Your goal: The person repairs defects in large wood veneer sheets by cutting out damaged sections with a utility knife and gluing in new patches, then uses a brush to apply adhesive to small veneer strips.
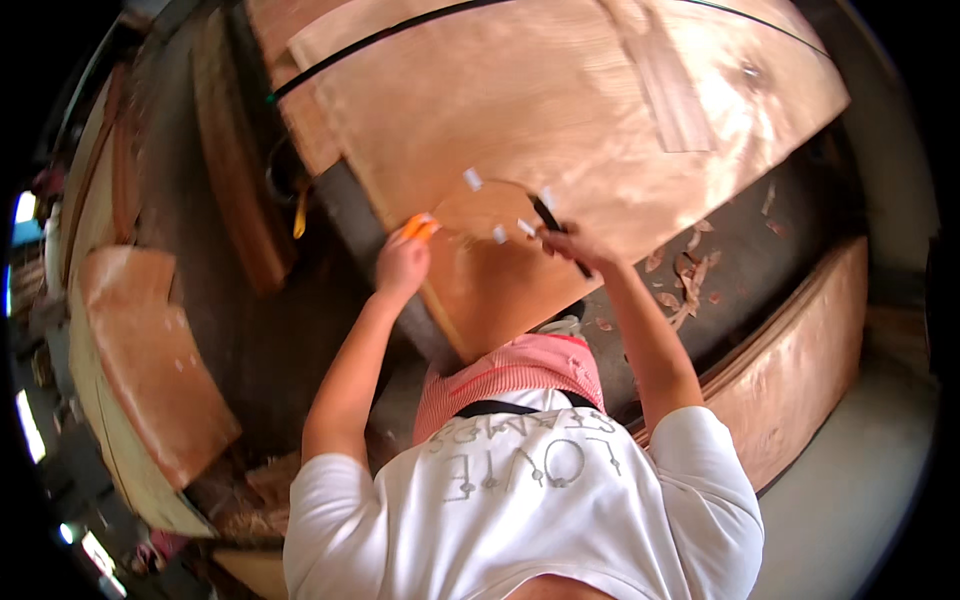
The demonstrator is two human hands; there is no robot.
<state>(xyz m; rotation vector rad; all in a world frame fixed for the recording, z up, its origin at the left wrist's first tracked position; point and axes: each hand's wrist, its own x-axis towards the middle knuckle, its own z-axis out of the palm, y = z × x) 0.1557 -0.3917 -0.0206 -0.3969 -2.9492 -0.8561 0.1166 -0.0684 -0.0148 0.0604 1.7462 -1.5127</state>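
Observation:
Before me lies a large sheet of thin reddish wood veneer [470, 110]. An oval patch [485, 207] shows in the sheet near its close corner, with several small white strips, such as this one [473, 179], around its edge. My left hand [403, 262] is closed on a small orange object with a white part [421, 228], at the patch's left side; its exact kind is unclear. In my right hand [578, 248] is a slim, black, knife-like tool [545, 214], its far end by the patch's right edge. The fingers wrap its middle, and its tip is too blurred to make out.
Curled veneer scraps [690, 280] litter the dark floor to the right. A stack of veneer sheets [800, 370] stands beyond them. More veneer [150, 350] and a long wooden piece [235, 160] lie on the left. A black strap [400, 37] crosses the far part of the sheet.

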